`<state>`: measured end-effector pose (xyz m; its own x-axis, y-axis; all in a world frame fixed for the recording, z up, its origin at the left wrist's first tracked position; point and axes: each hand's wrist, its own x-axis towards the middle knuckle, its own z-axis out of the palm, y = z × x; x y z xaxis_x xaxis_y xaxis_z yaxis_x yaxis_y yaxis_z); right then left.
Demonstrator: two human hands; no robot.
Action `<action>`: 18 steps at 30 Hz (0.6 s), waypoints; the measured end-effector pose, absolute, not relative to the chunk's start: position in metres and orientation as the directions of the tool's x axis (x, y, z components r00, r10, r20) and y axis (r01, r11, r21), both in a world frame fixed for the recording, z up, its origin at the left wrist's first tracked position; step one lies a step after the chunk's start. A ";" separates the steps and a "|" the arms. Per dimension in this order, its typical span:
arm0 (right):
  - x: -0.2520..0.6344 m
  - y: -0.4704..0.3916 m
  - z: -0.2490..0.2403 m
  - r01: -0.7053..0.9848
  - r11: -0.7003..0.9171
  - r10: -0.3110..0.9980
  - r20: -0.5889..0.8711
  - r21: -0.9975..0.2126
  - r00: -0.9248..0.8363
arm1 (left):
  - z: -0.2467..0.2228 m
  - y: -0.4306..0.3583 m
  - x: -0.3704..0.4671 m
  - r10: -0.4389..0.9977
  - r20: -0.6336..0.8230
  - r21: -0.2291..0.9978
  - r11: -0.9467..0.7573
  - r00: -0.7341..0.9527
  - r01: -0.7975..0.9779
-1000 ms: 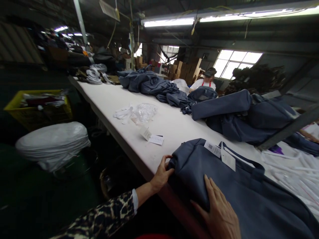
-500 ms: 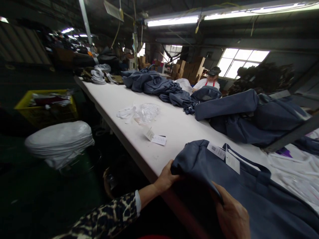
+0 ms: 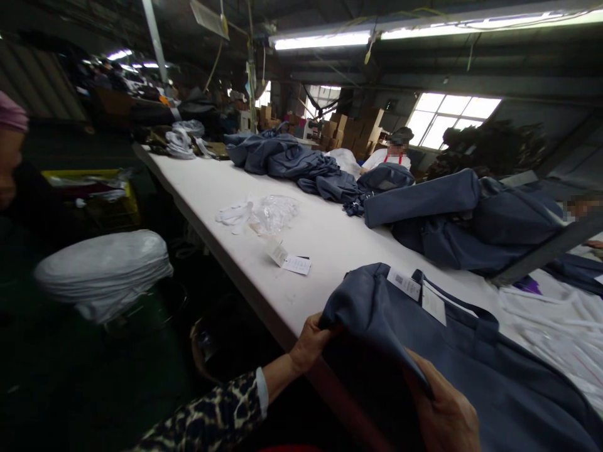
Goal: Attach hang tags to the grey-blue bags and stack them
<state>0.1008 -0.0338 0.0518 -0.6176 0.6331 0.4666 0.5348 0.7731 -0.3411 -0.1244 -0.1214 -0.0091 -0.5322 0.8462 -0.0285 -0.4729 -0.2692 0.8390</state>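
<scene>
A dark blue bag [image 3: 466,364] lies over the near edge of the white table, its strap handle and white paper tags [image 3: 433,304] on the upper side. At the bag's left end, my left hand [image 3: 308,344] is closed on the fabric, the thumb and fingertips partly tucked under it. My right hand [image 3: 445,402] grips the bag's lower edge nearer to me, with some of its fingers hidden behind the fabric. Between my hands the underside of the bag falls in dark shadow.
On the white table [image 3: 188,188] lie loose tags [image 3: 296,263], a crumpled clear plastic bag [image 3: 276,212] and heaped blue bags [image 3: 424,198]. A slanted post [image 3: 532,254] stands at right. Left are a covered stool [image 3: 106,267], a yellow crate [image 3: 132,204] and a passing person's arm [image 3: 9,150]. Another person [image 3: 393,154] is across the table.
A person's arm in a pink sleeve has come into view at the far left. The view has shifted slightly; both my hands keep their hold on the bag.
</scene>
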 end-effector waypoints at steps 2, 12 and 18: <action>0.098 -0.037 0.053 0.511 0.777 0.629 0.468 -0.367 -0.621 | -0.013 -0.122 -0.126 0.848 -0.037 0.812 -0.283 -0.529 -0.511; 0.098 -0.039 0.053 0.482 0.653 0.752 0.428 -0.584 -0.501 | -0.006 -0.135 -0.135 0.918 -0.057 0.818 -0.183 -0.392 -0.546; 0.092 -0.045 0.046 0.471 0.714 0.698 0.479 -0.518 -0.533 | 0.000 -0.131 -0.135 0.883 -0.048 0.795 -0.248 -0.466 -0.553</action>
<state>0.0916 -0.0452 0.0458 -0.5326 0.6981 0.4785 0.4709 0.7142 -0.5179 -0.1352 -0.1314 0.0000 -0.4665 0.8832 -0.0485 -0.5529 -0.2484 0.7954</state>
